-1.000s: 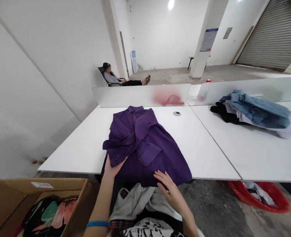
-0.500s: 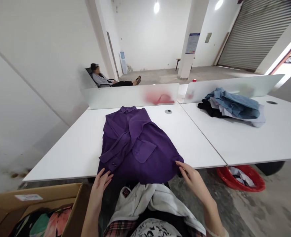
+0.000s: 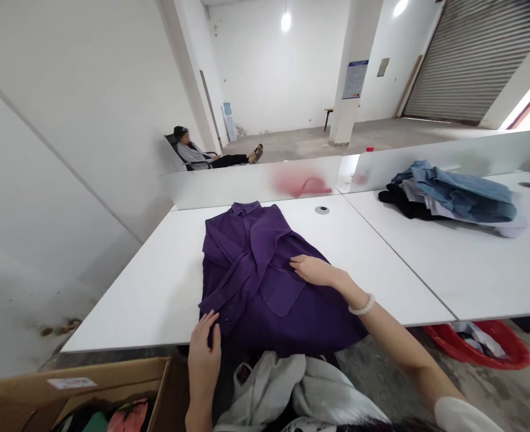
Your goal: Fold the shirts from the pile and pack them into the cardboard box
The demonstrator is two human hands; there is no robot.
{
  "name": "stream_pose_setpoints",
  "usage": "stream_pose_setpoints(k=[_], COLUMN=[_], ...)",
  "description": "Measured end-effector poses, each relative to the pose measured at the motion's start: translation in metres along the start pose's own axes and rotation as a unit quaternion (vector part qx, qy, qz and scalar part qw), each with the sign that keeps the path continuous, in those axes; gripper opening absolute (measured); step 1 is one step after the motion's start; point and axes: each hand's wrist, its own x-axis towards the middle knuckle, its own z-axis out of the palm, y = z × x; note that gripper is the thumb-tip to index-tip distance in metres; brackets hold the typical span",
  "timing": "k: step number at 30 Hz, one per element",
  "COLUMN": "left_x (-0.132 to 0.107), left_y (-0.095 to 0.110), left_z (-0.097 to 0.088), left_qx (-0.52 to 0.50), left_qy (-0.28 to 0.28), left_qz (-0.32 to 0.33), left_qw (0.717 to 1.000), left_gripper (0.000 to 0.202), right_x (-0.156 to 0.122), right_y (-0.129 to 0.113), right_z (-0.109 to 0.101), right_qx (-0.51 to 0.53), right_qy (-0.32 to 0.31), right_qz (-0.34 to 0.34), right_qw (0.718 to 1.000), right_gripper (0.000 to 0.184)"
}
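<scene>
- The right hand [image 3: 313, 270] lies open and flat, palm down, on the middle of the purple long-sleeved shirt [image 3: 265, 282], gripping nothing; a white bead bracelet [image 3: 362, 305] circles its wrist.
- The left hand [image 3: 204, 354] stands half open at the shirt's lower left edge, with its fingers [image 3: 211, 321] at the buttoned cuff [image 3: 220, 319]; from this view, it is hard to tell whether they pinch the cloth or only touch it.
- The shirt lies face up and flattened on the white table [image 3: 134, 312], collar [image 3: 246, 208] pointing away from the person. One sleeve folds across the front, and a patch pocket [image 3: 283, 294] shows beside the right hand. The hem hangs over the near table edge.
- Half a second earlier, the right hand held the shirt's lower right edge; now it rests well up on the shirt. The left hand, earlier just below the cuff, now reaches it.
- A pale garment [image 3: 265, 387] bunches just below the shirt, near the left hand.
- A cardboard box [image 3: 112, 381] of patterned clothing sits at lower left.
- A pile of denim and dark clothes [image 3: 454, 198] lies on the adjoining table [image 3: 481, 282].
</scene>
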Motion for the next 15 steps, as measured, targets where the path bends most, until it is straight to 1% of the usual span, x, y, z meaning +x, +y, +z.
stream_pose_setpoints(k=[2, 4, 5, 6, 8, 9, 10, 11, 12, 13, 14, 15], left_x=[0.009, 0.004, -0.006, -0.021, -0.063, -0.088, -0.111, -0.131, -0.146, -0.156, -0.159, -0.156], left_y=[0.006, 0.006, 0.002, -0.004, -0.022, -0.033, -0.044, -0.054, -0.062, -0.068, -0.071, -0.072], left_z=[0.004, 0.006, 0.007, 0.01, 0.02, 0.027, 0.037, 0.046, 0.056, 0.064, 0.07, 0.074], left_qx=[0.018, 0.025, 0.023, 0.021, 0.024, 0.043, 0.073, 0.107, 0.137, 0.159, 0.172, 0.174], left_qy=[0.029, 0.053, 0.053, 0.044, -0.009, -0.033, -0.052, -0.072, -0.092, -0.123, -0.16, -0.2], left_qz=[0.062, 0.086, 0.101, 0.121, 0.174, 0.18, 0.164, 0.139, 0.084, 0.022, -0.045, -0.107], left_qw=[0.997, 0.995, 0.993, 0.991, 0.984, 0.982, 0.982, 0.982, 0.983, 0.979, 0.971, 0.958], left_gripper=[0.032, 0.026, 0.023, 0.02, 0.018, 0.019, 0.02, 0.029, 0.043, 0.054, 0.061, 0.063], right_x=[0.024, 0.04, 0.046, 0.051, 0.059, 0.062, 0.066, 0.071, 0.076, 0.082, 0.088, 0.095], right_y=[0.014, 0.028, 0.035, 0.041, 0.05, 0.054, 0.057, 0.059, 0.061, 0.062, 0.062, 0.062], right_z=[0.019, 0.035, 0.04, 0.045, 0.052, 0.054, 0.057, 0.059, 0.061, 0.063, 0.065, 0.068], right_qx=[-0.026, -0.047, -0.055, -0.06, -0.065, -0.065, -0.064, -0.063, -0.06, -0.057, -0.054, -0.049], right_qy=[-0.025, -0.046, -0.051, -0.053, -0.052, -0.05, -0.048, -0.044, -0.04, -0.038, -0.037, -0.036], right_qz=[-0.009, -0.008, -0.006, -0.005, -0.009, -0.014, -0.019, -0.024, -0.028, -0.03, -0.029, -0.025], right_qw=[0.999, 0.998, 0.997, 0.997, 0.996, 0.996, 0.997, 0.997, 0.997, 0.997, 0.997, 0.998], right_gripper=[0.034, 0.039, 0.041, 0.042, 0.042, 0.042, 0.041, 0.04, 0.038, 0.035, 0.032, 0.029])
